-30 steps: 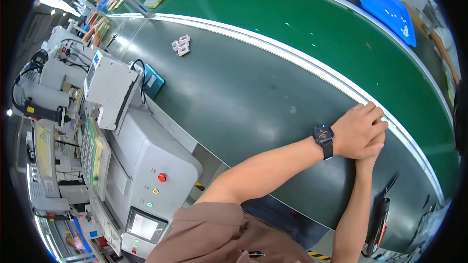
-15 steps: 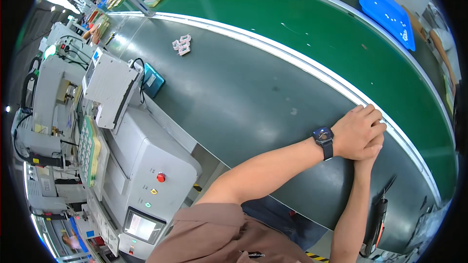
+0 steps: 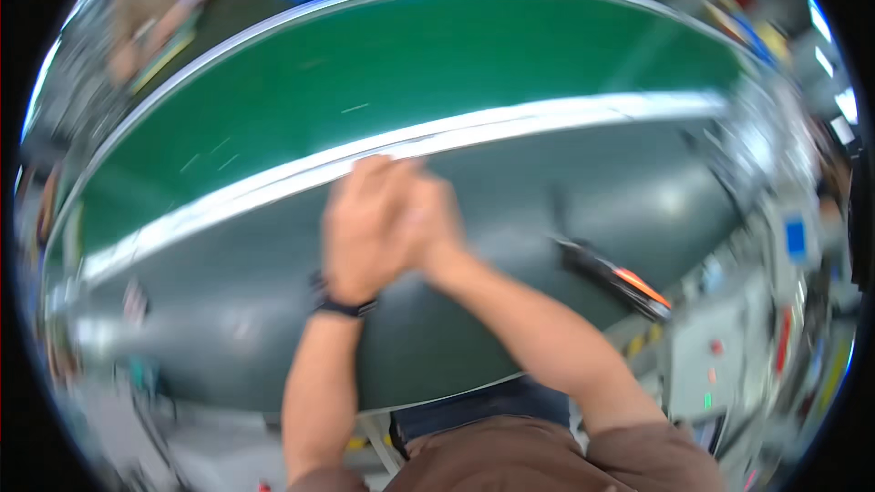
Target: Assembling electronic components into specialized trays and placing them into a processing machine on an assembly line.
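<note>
Lettering and numerals: none legible; view strongly blurred. Only a pattern marking can be made out: yellow-and-black diagonal warning stripes (image 3: 644, 341), low down beyond the edge of the dark grey-green tabletop (image 3: 510, 319), beside the pale grey boxy machine panel (image 3: 685, 374). On that panel, a round red button (image 3: 716, 346) and a green-lit button (image 3: 707, 399); any captions near them unresolved. Bright blue rectangular patch (image 3: 796, 238) on the whitish equipment housing at right: label or display, cannot tell; content unreadable. Black-strapped wristwatch (image 3: 344, 302): smeared, dial unreadable.
</note>
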Demonstrator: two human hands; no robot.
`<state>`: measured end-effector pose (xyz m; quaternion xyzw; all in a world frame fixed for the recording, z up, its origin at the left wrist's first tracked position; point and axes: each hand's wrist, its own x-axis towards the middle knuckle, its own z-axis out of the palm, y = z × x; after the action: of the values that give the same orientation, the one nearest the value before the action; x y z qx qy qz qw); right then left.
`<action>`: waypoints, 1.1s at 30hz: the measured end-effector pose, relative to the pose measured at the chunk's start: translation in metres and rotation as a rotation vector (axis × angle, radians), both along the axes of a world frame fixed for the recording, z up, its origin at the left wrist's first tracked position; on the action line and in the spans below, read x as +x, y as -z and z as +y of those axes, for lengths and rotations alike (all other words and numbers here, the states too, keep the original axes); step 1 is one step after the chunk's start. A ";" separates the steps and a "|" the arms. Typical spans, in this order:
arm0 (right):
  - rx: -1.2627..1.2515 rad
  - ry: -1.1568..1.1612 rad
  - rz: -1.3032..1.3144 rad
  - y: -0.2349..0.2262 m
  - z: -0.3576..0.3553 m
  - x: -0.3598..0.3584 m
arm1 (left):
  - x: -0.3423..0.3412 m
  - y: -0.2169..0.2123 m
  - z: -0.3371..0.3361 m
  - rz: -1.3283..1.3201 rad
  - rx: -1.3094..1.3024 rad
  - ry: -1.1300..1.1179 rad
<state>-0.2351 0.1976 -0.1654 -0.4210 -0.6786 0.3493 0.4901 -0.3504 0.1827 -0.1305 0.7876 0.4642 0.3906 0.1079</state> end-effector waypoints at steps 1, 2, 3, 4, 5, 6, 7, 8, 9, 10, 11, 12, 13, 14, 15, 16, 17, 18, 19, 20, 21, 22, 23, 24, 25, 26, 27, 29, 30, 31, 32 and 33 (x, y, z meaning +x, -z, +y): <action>0.090 0.043 0.059 0.003 0.002 -0.001 | 0.004 0.001 0.001 0.006 0.001 0.001; 0.117 0.059 0.160 -0.002 0.001 -0.007 | 0.002 -0.004 0.000 0.035 -0.002 0.000; 0.196 0.058 0.180 -0.008 0.003 -0.011 | -0.001 -0.006 -0.001 0.039 -0.020 -0.014; 0.126 0.022 0.125 0.006 0.006 -0.018 | 0.000 -0.007 -0.001 0.035 -0.014 0.008; 0.006 0.017 0.118 -0.001 0.004 -0.023 | -0.004 -0.008 -0.004 0.039 -0.023 -0.001; 0.058 0.047 0.215 -0.004 0.003 -0.018 | -0.003 -0.008 -0.002 0.053 -0.014 0.038; 0.043 0.031 0.286 -0.010 -0.001 -0.019 | -0.005 -0.009 -0.004 0.059 -0.012 0.034; 0.031 0.070 0.285 0.000 0.001 -0.019 | 0.000 -0.006 -0.003 0.065 -0.025 0.046; 0.013 0.073 0.284 0.007 -0.001 -0.018 | 0.003 -0.002 -0.005 0.065 -0.036 0.038; -0.003 0.093 0.310 0.001 -0.004 -0.019 | 0.000 -0.003 -0.005 0.064 -0.040 0.033; -0.020 0.106 0.338 -0.004 -0.005 -0.020 | -0.002 -0.005 -0.004 0.067 -0.030 0.037; 0.001 0.105 0.330 -0.005 -0.006 -0.022 | -0.006 -0.005 -0.006 0.071 -0.022 0.031; 0.020 0.114 0.316 -0.004 -0.006 -0.022 | -0.007 -0.003 -0.005 0.084 -0.013 0.036; -0.021 0.238 0.428 -0.004 -0.009 -0.033 | -0.009 -0.001 -0.004 0.092 -0.012 0.026; 0.039 0.394 0.479 0.004 -0.005 -0.044 | -0.004 0.001 -0.004 0.093 -0.012 0.030; 0.095 0.535 0.534 0.002 -0.001 -0.048 | -0.004 0.001 -0.005 0.082 -0.026 0.027; 0.104 0.220 0.179 0.015 0.001 -0.033 | -0.004 0.000 -0.005 0.081 -0.024 0.036; 0.085 0.196 0.168 0.013 0.001 -0.034 | -0.006 -0.001 -0.005 0.072 -0.025 0.029; 0.066 0.171 0.159 0.010 0.000 -0.036 | -0.007 -0.002 -0.005 0.063 -0.026 0.021; 0.076 0.168 0.160 0.008 0.000 -0.037 | -0.009 -0.004 -0.006 0.082 -0.029 0.006; 0.074 0.182 0.154 0.010 0.000 -0.035 | -0.009 -0.001 -0.004 0.077 -0.032 0.020; 0.077 0.196 0.168 0.012 0.000 -0.034 | -0.009 0.003 -0.003 0.074 -0.041 0.026; 0.081 0.211 0.182 0.015 0.001 -0.031 | -0.008 0.006 -0.002 0.070 -0.050 0.032; 0.082 0.210 0.186 0.012 0.001 -0.031 | -0.009 0.006 -0.002 0.074 -0.048 0.031; 0.060 0.190 0.164 0.010 0.000 -0.031 | -0.010 0.005 -0.002 0.055 -0.066 0.029; 0.037 0.169 0.142 0.008 -0.001 -0.030 | -0.011 0.006 -0.002 0.035 -0.085 0.028; 0.038 0.167 0.145 0.006 -0.002 -0.029 | -0.013 0.006 -0.002 0.038 -0.083 0.026; 0.038 0.144 0.140 0.002 -0.003 -0.028 | -0.017 0.007 -0.001 0.045 -0.045 0.048; 0.039 0.144 0.141 0.002 -0.003 -0.029 | -0.015 0.006 -0.001 0.046 -0.044 0.048; 0.041 0.156 0.163 0.003 -0.003 -0.030 | -0.013 0.004 -0.003 0.017 -0.070 0.052; 0.042 0.167 0.184 0.004 -0.002 -0.031 | -0.011 0.003 -0.004 -0.011 -0.096 0.056; 0.043 0.166 0.184 0.006 -0.002 -0.032 | -0.010 0.003 -0.004 -0.011 -0.096 0.055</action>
<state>-0.2672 0.1959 -0.1713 -0.4314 -0.6007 0.3301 0.5866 -0.3608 0.1789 -0.1335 0.7918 0.4599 0.3692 0.1588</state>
